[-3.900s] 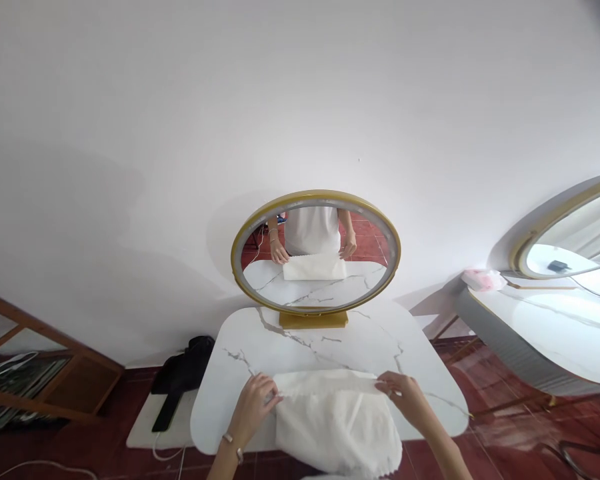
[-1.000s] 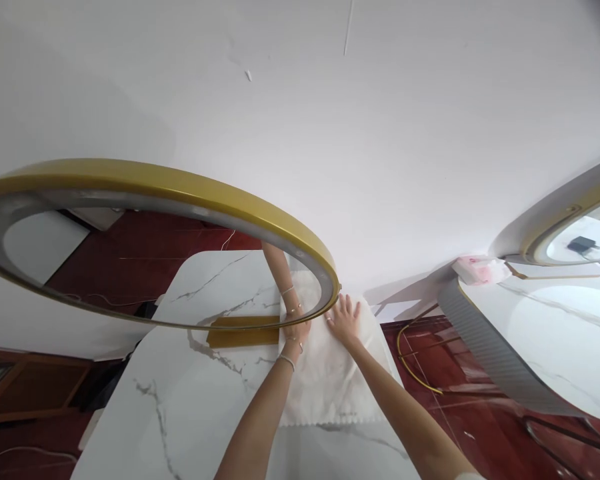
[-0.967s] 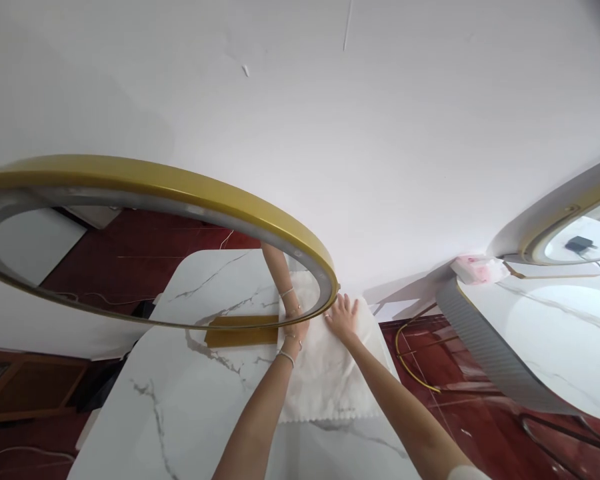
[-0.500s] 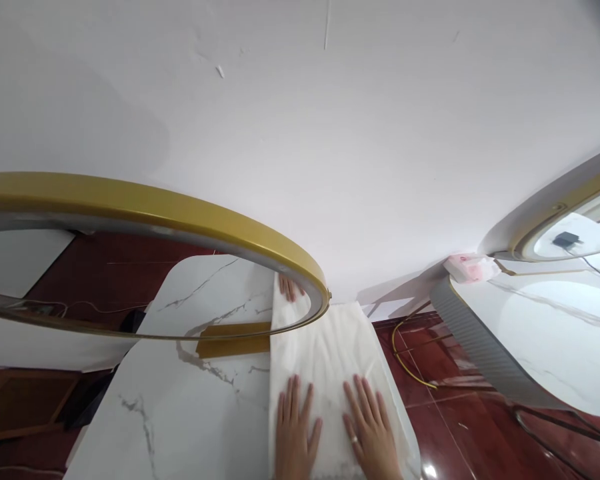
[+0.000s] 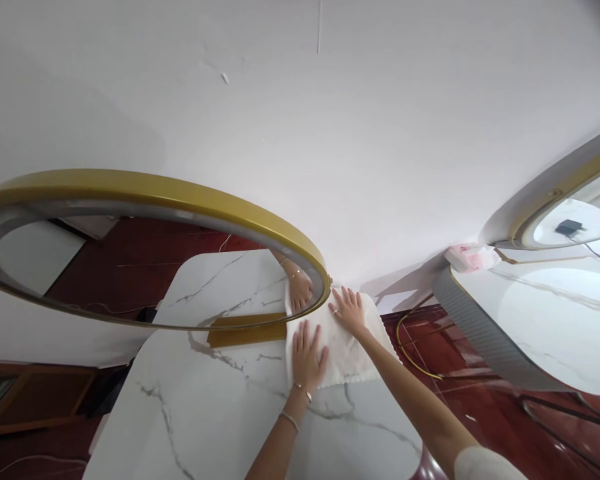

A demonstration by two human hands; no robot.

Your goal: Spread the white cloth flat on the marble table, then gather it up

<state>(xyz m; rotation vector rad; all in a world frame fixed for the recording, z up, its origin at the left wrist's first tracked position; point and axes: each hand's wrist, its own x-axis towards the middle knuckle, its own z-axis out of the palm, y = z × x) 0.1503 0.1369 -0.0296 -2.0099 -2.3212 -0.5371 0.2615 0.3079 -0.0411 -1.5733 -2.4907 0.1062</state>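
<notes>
A white cloth (image 5: 343, 363) with a scalloped edge lies at the right end of the marble-patterned tabletop (image 5: 220, 413). My left hand (image 5: 307, 360) rests flat on its left side, fingers apart and pointing away from me. Farther forward, near the wall, my right hand (image 5: 349, 310) is spread on the far part of the cloth, a ring on one finger. Both palms press down and neither hand grips anything. The gold-framed oval mirror (image 5: 180, 183) stands just left of my hands and reflects one of them.
A second marble-patterned table (image 5: 555, 333) stands to the right, with a pink and white tissue pack (image 5: 473, 257) and another gold-framed mirror (image 5: 555, 193) on it. The white wall (image 5: 380, 147) rises directly behind. Between the tables shows red tiled floor (image 5: 460, 420).
Both hands have moved forward toward the wall, the right one farther. The cloth's near part is now folded or drawn forward, baring the tabletop's front. The view has shifted slightly.
</notes>
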